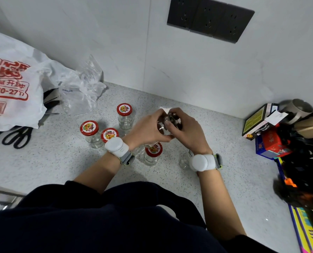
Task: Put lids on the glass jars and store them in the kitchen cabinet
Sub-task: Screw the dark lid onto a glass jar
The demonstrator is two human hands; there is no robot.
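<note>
Left hand: I see it wrapped round the side of a glass jar, held up above the counter.
Right hand: fingers curled over the same jar's top; I cannot tell whether a lid sits under them.
Capped jars: left of my grip stand the back jar, left jar and middle jar; a fourth jar is just below it.
Open jar: upright under my right wrist.
</note>
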